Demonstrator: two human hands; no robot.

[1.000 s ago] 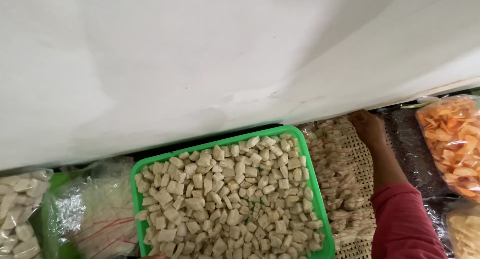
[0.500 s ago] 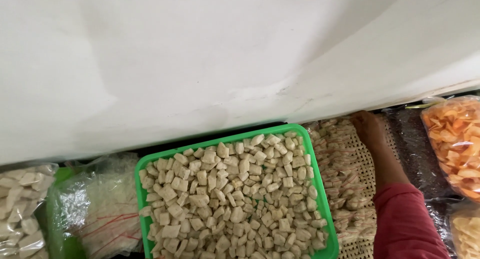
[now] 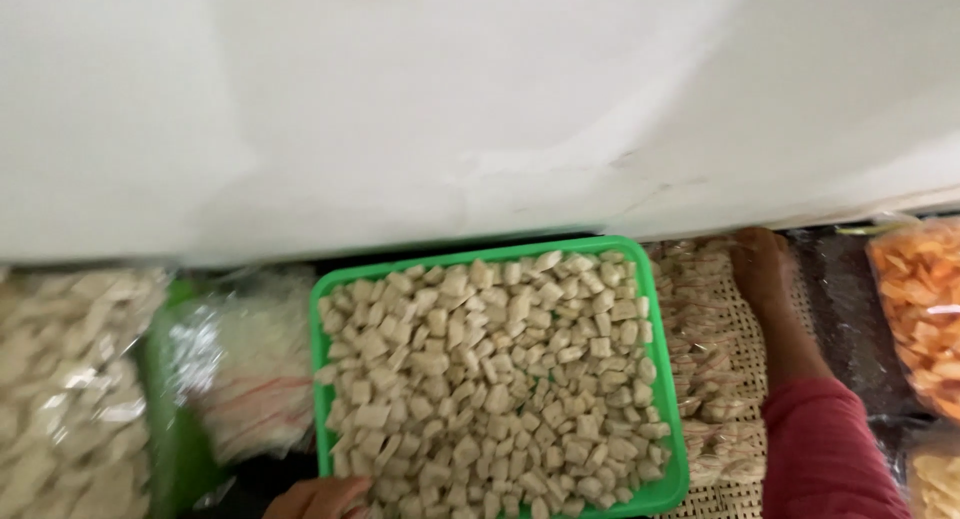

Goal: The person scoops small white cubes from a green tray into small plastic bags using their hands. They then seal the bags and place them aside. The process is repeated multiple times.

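Note:
A green tray [image 3: 668, 489] filled with small pale beige cubes sits in the middle, below a wide white surface [image 3: 480, 109]. My left hand [image 3: 320, 497] shows only at the bottom edge, touching the tray's near left corner; its fingers are cut off. My right hand [image 3: 762, 271], in a pink-red sleeve, reaches far to the right of the tray. It lies palm down on a woven mat [image 3: 745, 379] that carries packets of pale snacks, with its fingertips at the shadowed edge under the white surface.
Clear bags of pale pieces [image 3: 60, 399] and a bag of white strips [image 3: 250, 369] lie to the left. A bag of orange chips [image 3: 920, 299] and a bag of yellow ones [image 3: 935, 484] lie at the right edge.
My left hand has come into view at the tray's near left corner. The view has shifted, so the tray now sits further right and lower. My right hand stays on the woven mat.

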